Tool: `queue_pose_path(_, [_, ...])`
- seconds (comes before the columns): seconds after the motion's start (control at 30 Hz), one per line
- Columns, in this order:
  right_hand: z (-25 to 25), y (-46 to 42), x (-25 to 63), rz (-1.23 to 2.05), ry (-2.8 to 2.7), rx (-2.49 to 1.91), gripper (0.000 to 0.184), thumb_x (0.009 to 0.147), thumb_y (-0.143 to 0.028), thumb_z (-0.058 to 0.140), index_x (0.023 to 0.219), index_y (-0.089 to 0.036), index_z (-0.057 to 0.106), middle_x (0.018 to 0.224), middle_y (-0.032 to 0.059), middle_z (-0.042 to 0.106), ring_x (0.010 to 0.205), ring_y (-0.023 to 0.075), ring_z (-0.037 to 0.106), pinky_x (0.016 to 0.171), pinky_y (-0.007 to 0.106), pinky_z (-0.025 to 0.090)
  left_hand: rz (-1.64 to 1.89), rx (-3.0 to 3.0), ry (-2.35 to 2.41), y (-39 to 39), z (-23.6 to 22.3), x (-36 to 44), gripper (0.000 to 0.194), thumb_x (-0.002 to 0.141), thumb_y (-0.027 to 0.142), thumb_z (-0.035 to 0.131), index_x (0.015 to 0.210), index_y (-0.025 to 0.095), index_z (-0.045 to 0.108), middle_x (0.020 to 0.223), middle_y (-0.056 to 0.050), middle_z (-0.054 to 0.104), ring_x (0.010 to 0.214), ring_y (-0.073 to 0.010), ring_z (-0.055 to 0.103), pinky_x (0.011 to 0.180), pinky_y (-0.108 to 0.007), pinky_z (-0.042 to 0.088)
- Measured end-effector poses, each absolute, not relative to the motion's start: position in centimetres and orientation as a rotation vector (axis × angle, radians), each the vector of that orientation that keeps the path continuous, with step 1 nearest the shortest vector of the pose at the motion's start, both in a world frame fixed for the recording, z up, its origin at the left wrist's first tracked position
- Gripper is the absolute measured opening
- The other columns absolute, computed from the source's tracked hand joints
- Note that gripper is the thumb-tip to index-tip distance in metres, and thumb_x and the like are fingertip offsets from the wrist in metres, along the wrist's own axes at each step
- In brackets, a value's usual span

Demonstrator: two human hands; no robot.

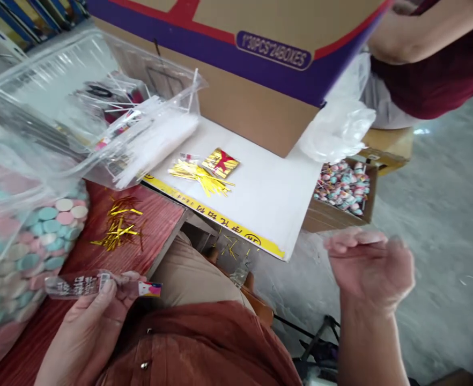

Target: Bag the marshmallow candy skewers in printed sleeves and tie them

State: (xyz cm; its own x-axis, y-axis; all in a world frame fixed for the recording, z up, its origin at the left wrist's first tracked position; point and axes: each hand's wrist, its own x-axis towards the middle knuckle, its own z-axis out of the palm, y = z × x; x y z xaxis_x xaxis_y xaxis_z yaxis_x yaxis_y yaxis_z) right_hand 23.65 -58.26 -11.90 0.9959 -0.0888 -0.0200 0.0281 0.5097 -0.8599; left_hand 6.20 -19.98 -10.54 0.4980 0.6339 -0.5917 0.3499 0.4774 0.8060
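Observation:
A small clear plastic bag [78, 285] with white print and a colourful end lies between the thumb and fingers of my left hand [103, 303], above the red wooden table. My right hand [371, 268] is raised over the grey floor, right of the white board. It is slightly blurred; its palm faces up, its fingers are loosely bent, and I see nothing in it. Gold twist ties [119, 228] are strewn on the red table beyond my left hand. A bundle of gold twist ties [200, 177] rests on the white board beside a gold packet [221, 162].
A big bag of pastel round sweets [27, 257] stands at left. Behind are a clear plastic bin [31, 80] with white sticks [156, 142] and a large cardboard box [252, 112]. Wrapped lollipops fill a carton [337, 220] on the floor. Another person's arm [417, 37] shows top right.

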Motion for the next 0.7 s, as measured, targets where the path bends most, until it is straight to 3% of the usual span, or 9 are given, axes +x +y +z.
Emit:
queue_pose_path(0.1, [-16.1, -63.9, 24.3, -0.166, 0.499, -0.878, 0.037, 0.085, -0.049, 0.058, 0.063, -0.02, 0.067, 0.061, -0.0013, 0.06, 0.055, 0.0113, 0.06, 0.055, 0.026, 0.054, 0.196, 1.186, 0.998, -23.2, -9.0, 8.6, 0.031, 0.057, 0.043, 0.091, 0.074, 0.023, 0.074, 0.085, 0.0, 0.076, 0.088, -0.0192, 0.07, 0.082, -0.029, 0.062])
queue_pose_path(0.27, [-27.2, -67.6, 22.3, -0.094, 0.895, -0.77, 0.036, 0.095, -0.047, 0.054, 0.082, -0.016, 0.065, 0.072, -0.0011, 0.063, 0.058, 0.0098, 0.061, 0.057, 0.024, 0.053, 0.04, 1.306, 0.953, -29.0, -7.4, 12.2, 0.039, 0.043, 0.039, 0.096, 0.068, 0.018, 0.076, 0.081, -0.006, 0.077, 0.082, -0.0224, 0.071, 0.079, -0.029, 0.062])
queue_pose_path(0.4, [-34.7, -67.2, 18.4, 0.0, 1.109, -0.74, 0.03, 0.097, -0.038, 0.06, 0.117, -0.015, 0.062, 0.11, 0.0064, 0.066, 0.088, 0.0172, 0.067, 0.075, 0.035, 0.058, -0.019, 1.331, 0.901, -31.8, -7.2, 13.0, 0.041, 0.038, 0.039, 0.097, 0.064, 0.016, 0.076, 0.078, -0.007, 0.077, 0.078, -0.0225, 0.072, 0.075, -0.028, 0.063])
queue_pose_path(0.47, [-37.4, -66.5, 16.5, 0.077, 1.181, -0.74, 0.034, 0.097, -0.036, 0.061, 0.125, -0.017, 0.06, 0.122, 0.0087, 0.064, 0.1, 0.021, 0.066, 0.084, 0.041, 0.057, -0.017, 1.33, 0.905, -32.3, -7.2, 12.7, 0.04, 0.037, 0.037, 0.098, 0.064, 0.017, 0.076, 0.078, -0.007, 0.077, 0.079, -0.0227, 0.072, 0.075, -0.028, 0.063])
queue_pose_path(0.7, [-42.6, -62.9, 12.2, 0.374, 1.291, -0.802, 0.036, 0.096, -0.035, 0.062, 0.127, -0.017, 0.059, 0.127, 0.0095, 0.062, 0.106, 0.0232, 0.065, 0.088, 0.044, 0.056, 0.043, 1.367, 0.862, -32.8, -7.2, 11.4, 0.036, 0.049, 0.037, 0.096, 0.069, 0.014, 0.077, 0.08, -0.007, 0.078, 0.081, -0.0214, 0.072, 0.079, -0.03, 0.063])
